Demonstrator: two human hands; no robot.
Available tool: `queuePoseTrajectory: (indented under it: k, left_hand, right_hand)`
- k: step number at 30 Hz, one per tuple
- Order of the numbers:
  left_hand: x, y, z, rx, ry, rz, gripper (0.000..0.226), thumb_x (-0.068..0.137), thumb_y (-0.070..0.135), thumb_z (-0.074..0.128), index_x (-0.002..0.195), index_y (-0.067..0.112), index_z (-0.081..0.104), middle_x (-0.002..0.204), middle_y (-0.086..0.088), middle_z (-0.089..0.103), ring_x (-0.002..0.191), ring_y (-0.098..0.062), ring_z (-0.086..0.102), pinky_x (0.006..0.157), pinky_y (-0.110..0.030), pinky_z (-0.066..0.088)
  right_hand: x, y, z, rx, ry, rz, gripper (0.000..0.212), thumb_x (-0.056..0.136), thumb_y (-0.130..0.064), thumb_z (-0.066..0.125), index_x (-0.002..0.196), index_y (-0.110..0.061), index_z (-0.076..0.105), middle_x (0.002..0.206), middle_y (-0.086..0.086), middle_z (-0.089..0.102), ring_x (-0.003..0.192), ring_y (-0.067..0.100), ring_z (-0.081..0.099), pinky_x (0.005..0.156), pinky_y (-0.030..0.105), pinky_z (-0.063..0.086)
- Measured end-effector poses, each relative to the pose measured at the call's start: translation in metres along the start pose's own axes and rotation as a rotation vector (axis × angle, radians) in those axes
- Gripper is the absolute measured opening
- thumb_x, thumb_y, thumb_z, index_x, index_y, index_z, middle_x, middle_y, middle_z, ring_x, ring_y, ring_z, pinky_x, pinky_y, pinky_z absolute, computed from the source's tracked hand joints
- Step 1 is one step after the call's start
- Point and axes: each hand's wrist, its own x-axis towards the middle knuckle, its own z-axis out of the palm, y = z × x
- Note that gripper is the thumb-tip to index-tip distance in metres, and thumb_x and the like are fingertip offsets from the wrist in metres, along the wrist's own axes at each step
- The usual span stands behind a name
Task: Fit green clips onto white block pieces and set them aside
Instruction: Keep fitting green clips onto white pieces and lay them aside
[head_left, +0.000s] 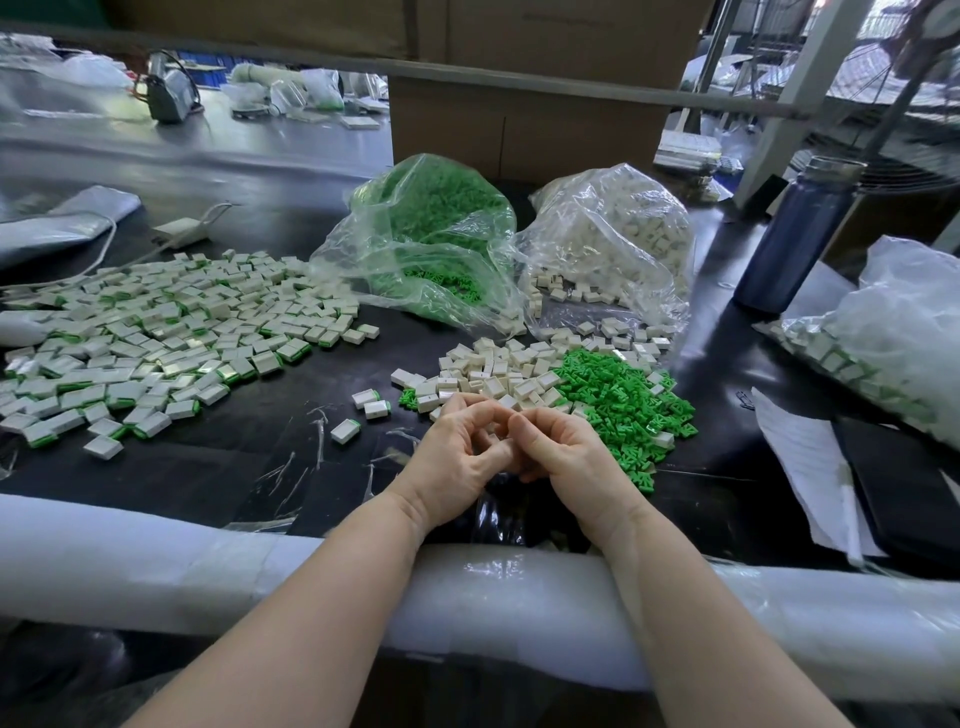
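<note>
Both hands meet at the near centre of the black table (218, 467), fingertips drawn together. The left hand (457, 457) has thumb and forefinger curled toward the right hand (561, 457), whose fingers are bent inward in a pinch; whatever sits between the fingertips is hidden, so whether a piece is held cannot be told. Both forearms rest over a white padded roll (156, 561) along the table's near edge.

Just beyond the fingertips lies a loose pile of white block pieces (493, 371), touching on its right a heap of green clips (623, 405). A few finished pieces (white with a green edge showing) lie singly just left of the hands (345, 430).

Further left spreads the large set-aside pile of fitted blocks (156, 332), covering much of the left half of the table.

Behind the working piles stand two open clear plastic bags: one holding green clips (431, 239), and beside it to the right one holding white blocks (618, 239), with some blocks spilled at its mouth.

At the right a dark blue bottle (800, 234) stands upright. Near it, at the right edge, another clear bag (893, 332) holds fitted pieces, with white paper sheets (810, 467) in front of it. A cardboard box (519, 119) stands behind the bags.
</note>
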Motion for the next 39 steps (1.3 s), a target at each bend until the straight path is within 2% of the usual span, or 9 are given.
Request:
queuePoseTrajectory:
  k: [6,9,14,20,27,33,39]
  left_hand:
    - [0.0001,0.0004,0.0000,-0.026,-0.006,0.001,0.024,0.085,0.000,0.060,0.082,0.024,0.060,0.108,-0.007,0.044,0.058,0.008,0.047,0.065,-0.005,0.042]
    - [-0.0002,-0.0003,0.0000,-0.042,-0.015,-0.005,0.022,0.085,0.005,0.062,0.081,0.026,0.061,0.105,-0.004,0.044,0.064,0.002,0.046,0.067,-0.006,0.042]
    - [-0.0003,-0.0012,0.0000,0.008,-0.038,-0.005,0.022,0.086,0.002,0.060,0.083,0.024,0.061,0.105,-0.004,0.044,0.070,-0.004,0.045,0.070,-0.006,0.040]
    - [-0.0009,0.0014,0.0002,0.049,-0.064,-0.004,0.024,0.085,0.001,0.060,0.083,0.025,0.059,0.106,-0.008,0.044,0.077,-0.008,0.045,0.073,-0.005,0.039]
    - [-0.0022,0.0029,0.0009,0.081,-0.080,-0.006,0.024,0.084,-0.001,0.058,0.083,0.023,0.058,0.106,-0.012,0.044,0.081,-0.007,0.044,0.074,-0.005,0.038]
    - [-0.0030,0.0036,0.0013,0.070,-0.087,-0.005,0.018,0.084,-0.004,0.057,0.088,0.014,0.060,0.105,-0.015,0.044,0.081,-0.013,0.044,0.073,-0.006,0.039]
    - [-0.0030,0.0056,0.0017,0.072,-0.092,-0.009,0.018,0.084,-0.004,0.057,0.088,0.013,0.059,0.107,-0.017,0.044,0.082,-0.015,0.044,0.074,-0.009,0.039]
  right_hand:
    - [-0.0008,0.0000,-0.0008,0.002,-0.013,0.004,0.018,0.093,-0.016,0.051,0.093,-0.003,0.063,0.070,0.006,0.056,0.064,0.014,0.051,0.058,0.018,0.043]
    - [-0.0014,-0.0004,-0.0018,-0.015,-0.017,0.001,0.026,0.092,-0.018,0.052,0.093,0.003,0.066,0.070,0.010,0.056,0.064,0.014,0.050,0.058,0.019,0.042]
    - [-0.0020,-0.0012,-0.0022,0.022,0.024,0.006,0.017,0.088,-0.014,0.058,0.083,-0.002,0.069,0.069,0.013,0.055,0.057,0.013,0.046,0.054,0.019,0.039]
    - [-0.0025,-0.0014,-0.0021,0.087,0.049,0.001,0.015,0.086,-0.006,0.060,0.080,0.004,0.070,0.056,0.006,0.056,0.046,0.005,0.046,0.047,0.013,0.038]
    - [-0.0023,-0.0008,-0.0027,0.129,0.044,-0.001,0.013,0.085,-0.002,0.059,0.078,0.005,0.068,0.050,-0.001,0.060,0.043,0.002,0.049,0.045,0.011,0.039]
    - [-0.0023,0.0001,-0.0026,0.183,0.035,0.031,0.016,0.085,-0.001,0.060,0.072,-0.001,0.070,0.053,0.002,0.062,0.046,0.005,0.054,0.046,0.014,0.043]
    - [-0.0029,-0.0015,-0.0017,0.193,0.031,0.034,0.015,0.086,0.001,0.058,0.074,0.003,0.067,0.049,0.000,0.061,0.043,0.003,0.052,0.044,0.012,0.041]
